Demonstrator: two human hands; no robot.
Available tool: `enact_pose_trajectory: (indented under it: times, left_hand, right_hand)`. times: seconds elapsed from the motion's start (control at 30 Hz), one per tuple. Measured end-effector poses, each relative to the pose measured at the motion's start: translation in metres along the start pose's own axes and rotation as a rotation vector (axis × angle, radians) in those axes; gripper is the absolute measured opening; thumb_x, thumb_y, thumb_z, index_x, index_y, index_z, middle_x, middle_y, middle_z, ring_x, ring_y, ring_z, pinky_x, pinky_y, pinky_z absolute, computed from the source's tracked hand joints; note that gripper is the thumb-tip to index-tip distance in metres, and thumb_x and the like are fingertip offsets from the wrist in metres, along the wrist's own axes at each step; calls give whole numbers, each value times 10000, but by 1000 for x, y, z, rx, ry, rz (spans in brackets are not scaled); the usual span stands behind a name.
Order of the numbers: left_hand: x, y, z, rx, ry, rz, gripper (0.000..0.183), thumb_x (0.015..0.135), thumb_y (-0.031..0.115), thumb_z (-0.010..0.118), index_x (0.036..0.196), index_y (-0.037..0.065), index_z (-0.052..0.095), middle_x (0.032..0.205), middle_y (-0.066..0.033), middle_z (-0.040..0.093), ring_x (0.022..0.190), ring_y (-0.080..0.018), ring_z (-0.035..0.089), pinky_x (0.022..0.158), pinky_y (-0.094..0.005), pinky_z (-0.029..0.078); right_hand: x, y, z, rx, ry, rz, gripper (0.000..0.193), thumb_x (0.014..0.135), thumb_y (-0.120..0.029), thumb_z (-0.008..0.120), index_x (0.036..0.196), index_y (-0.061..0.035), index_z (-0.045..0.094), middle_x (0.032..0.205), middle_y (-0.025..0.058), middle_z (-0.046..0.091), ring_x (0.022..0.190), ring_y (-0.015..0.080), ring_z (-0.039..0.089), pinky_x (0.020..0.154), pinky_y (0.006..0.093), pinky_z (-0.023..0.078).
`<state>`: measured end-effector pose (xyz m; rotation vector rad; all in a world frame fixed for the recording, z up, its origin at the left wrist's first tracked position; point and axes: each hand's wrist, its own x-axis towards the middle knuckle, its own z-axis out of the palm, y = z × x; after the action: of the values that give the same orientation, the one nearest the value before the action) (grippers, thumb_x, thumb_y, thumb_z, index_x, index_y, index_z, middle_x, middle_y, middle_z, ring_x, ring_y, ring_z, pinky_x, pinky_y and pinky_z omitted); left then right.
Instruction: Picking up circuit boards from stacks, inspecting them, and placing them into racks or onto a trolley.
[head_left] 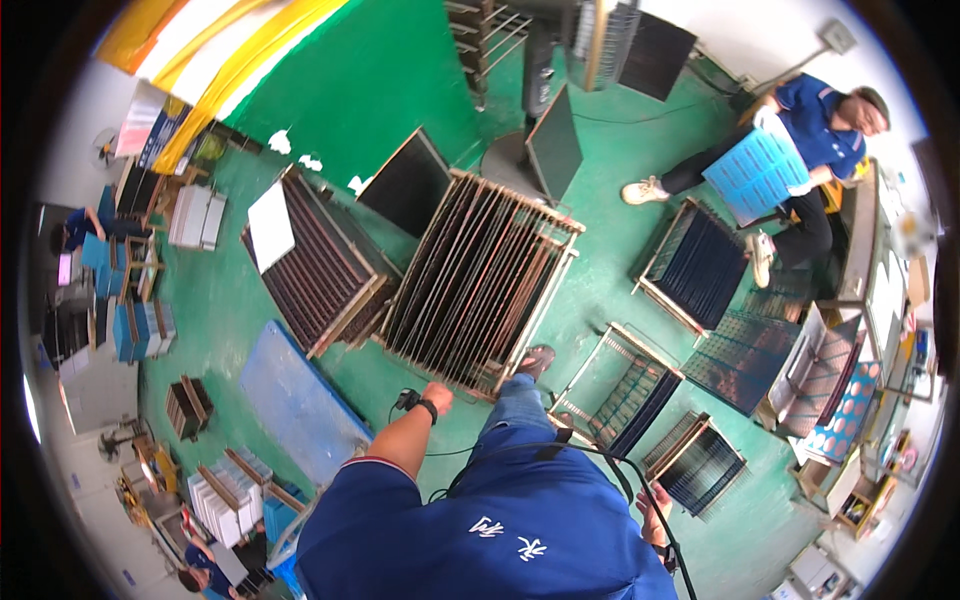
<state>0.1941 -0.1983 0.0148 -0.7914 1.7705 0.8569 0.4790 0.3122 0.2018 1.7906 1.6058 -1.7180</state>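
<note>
A large rack (517,199) stands before bunched left fingers (443,397), a small rack (680,443) near parted right fingers (661,495).

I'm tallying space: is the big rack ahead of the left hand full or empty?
Mostly full: dark panels stand side by side across most of the rack. I cannot tell whether every slot is used.

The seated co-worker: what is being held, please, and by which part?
A light-blue rectangular panel, one white-gloved hand near its top corner, the other near its right corner.
</note>
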Motion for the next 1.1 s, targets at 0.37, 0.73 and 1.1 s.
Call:
enact_pose_trajectory:
  times: [0.37,0.73,1.1]
  left_hand:
    - [-63,109,45,124,-134,276,156,846,175,566,887,55,657,793,-56,674,674,-129,659,565,-270,548]
    - [-88,135,78,266,-216,430,218,918,134,496,1067,20,607,895,-100,671,708,-157,638,599,-281,536]
    - [-93,165,105,436,-270,473,199,921,130,493,1008,9,624,879,-104,665,729,-180,653,611,-282,543]
  right_hand:
    - [1,99,-10,220,96,102,444,831,-95,583,1254,7,492,975,130,647,745,204,632,635,320,521]
    - [-5,178,-3,368,212,228,424,807,-50,591,1215,39,517,971,171,658,805,264,663,624,347,531]
    - [-14,198,11,468,249,227,391,801,-58,619,1181,8,558,872,99,662,702,183,629,579,305,498]
